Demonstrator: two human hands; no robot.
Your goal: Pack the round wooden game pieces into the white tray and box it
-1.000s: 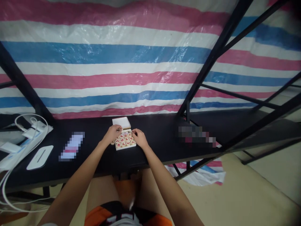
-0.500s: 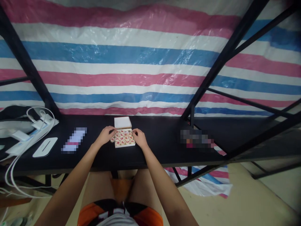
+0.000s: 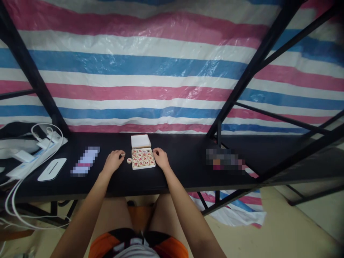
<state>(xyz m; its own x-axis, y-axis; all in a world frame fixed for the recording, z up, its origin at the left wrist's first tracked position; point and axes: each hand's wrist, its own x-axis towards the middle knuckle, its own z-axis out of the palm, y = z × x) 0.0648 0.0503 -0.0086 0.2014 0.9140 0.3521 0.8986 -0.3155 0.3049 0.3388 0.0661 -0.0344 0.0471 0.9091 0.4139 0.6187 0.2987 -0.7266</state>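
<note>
A shallow white box [image 3: 144, 167] sits on the black tabletop, filled with rows of round Chinese chess pieces [image 3: 140, 159], most with red characters. My left hand [image 3: 113, 161] is to the left of the box, its fingers pinched on a pale round chess piece [image 3: 123, 154]. Between that hand and the box, one loose chess piece [image 3: 129, 161] lies face up on the table. At the box's right edge, my right hand [image 3: 161, 158] has curled fingers that seem to grip the side. The white lid [image 3: 141, 141] stands just behind the box.
On the left are a blurred-out phone-like object [image 3: 85, 161], a white flat device [image 3: 52, 169] and a power strip with white cables [image 3: 45, 152]. Blurred items [image 3: 224, 160] lie on the right. Black metal posts [image 3: 236, 86] frame a striped plastic sheet [image 3: 142, 64] behind the table [image 3: 188, 172].
My left hand has moved left, away from the box, with a chess piece now showing in its fingers. The right hand stays at the box's right edge. The view has shifted slightly.
</note>
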